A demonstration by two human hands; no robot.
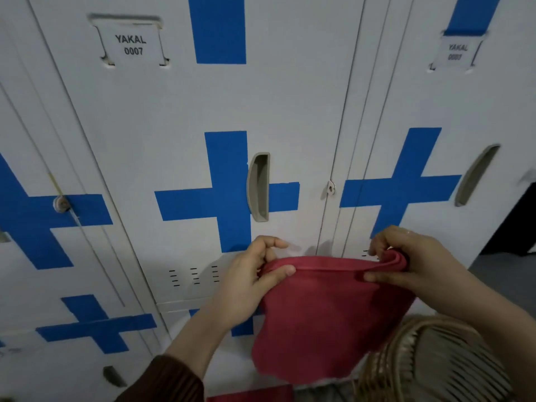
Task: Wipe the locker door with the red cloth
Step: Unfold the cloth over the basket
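Observation:
A red cloth (324,314) hangs folded between both hands, in front of the lower part of a white locker door (162,117). My left hand (252,280) pinches its top left edge. My right hand (412,259) grips the bunched top right corner. The door carries a blue tape cross (226,195), a grey recessed handle (258,187) and a label reading YAKAL 0007 (132,44). The cloth hangs a little off the door and covers part of the locker below.
More white lockers with blue crosses stand to the left (34,216) and right (406,181). A woven wicker basket (429,361) sits at the lower right below the cloth. Another red piece (252,395) shows at the bottom edge.

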